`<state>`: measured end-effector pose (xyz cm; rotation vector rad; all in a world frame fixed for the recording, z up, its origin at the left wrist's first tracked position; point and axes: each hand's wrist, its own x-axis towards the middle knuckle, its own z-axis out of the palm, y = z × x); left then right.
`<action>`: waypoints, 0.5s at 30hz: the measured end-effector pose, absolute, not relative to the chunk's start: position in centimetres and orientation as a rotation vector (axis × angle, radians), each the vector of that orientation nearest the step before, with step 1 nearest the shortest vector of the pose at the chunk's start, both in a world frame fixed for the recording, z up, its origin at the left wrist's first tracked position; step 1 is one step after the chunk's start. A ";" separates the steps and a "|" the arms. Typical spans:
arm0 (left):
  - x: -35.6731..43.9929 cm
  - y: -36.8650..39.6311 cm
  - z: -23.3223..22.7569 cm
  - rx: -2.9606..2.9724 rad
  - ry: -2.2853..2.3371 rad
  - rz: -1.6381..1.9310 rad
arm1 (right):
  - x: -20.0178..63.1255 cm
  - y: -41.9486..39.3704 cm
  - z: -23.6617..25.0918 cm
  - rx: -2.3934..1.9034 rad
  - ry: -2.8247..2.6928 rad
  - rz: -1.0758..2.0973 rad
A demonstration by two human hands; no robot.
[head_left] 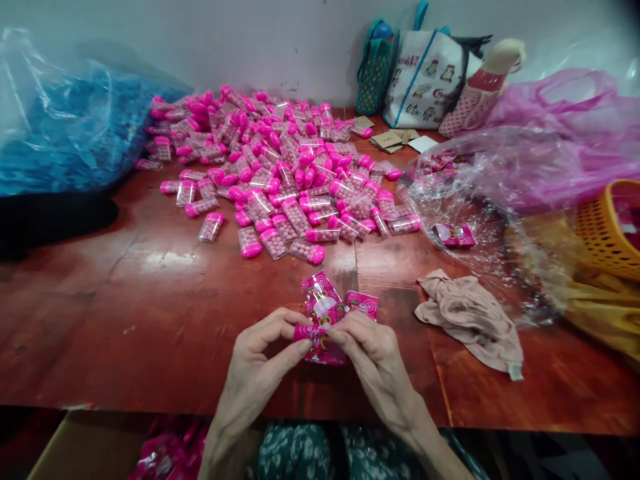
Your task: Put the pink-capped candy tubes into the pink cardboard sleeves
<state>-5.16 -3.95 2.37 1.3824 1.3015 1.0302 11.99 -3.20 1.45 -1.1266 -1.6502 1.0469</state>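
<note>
Pink packets point(327, 319): a small cluster of glossy pink printed wrappers, held just above the near middle of the table, close to its near edge; one flap stands up toward the far side, another pokes out to the right.
Left hand point(260, 363): pinching the left end of the packets between thumb and fingertips, the fingers curled in.
Right hand point(373, 353): gripping the right side of the same packets, fingertips meeting those of the left hand over the wrapper.
Table point(150, 313): red-brown wooden top; a wide bare stretch lies left of the hands and between the hands and the pile, scuffed pale in spots.
Near edge: runs just under the wrists; below it sit a patterned lap and a cardboard box point(90, 447) at near left with more pink wrappers inside.
Pile of capsules point(280, 167): clear little containers with pink caps, heaped at far centre, its nearest stragglers well apart from the hands.
Beige cloth point(470, 317): crumpled, near right of the hands, apart from them.
Clear plastic bag point(490, 180): open and crinkled on the right, a loose pink packet lying in it.
Orange basket point(607, 227): at the right edge, on yellow plastic.
Blue bag point(65, 127): bulky, far left.
Tote bags point(430, 80): against the far wall, with cardboard scraps in front.
</note>
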 end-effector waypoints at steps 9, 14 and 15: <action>-3.8 -4.0 1.3 0.774 1.185 1.469 | 12.2 -4.0 1.8 -1.110 -1.284 1.041; -3.4 -4.1 1.4 0.692 1.195 1.485 | 11.4 -3.9 1.8 -1.122 -1.336 1.122; -3.3 -4.2 1.3 0.660 1.186 1.481 | 11.4 -3.9 1.7 -1.155 -1.309 1.140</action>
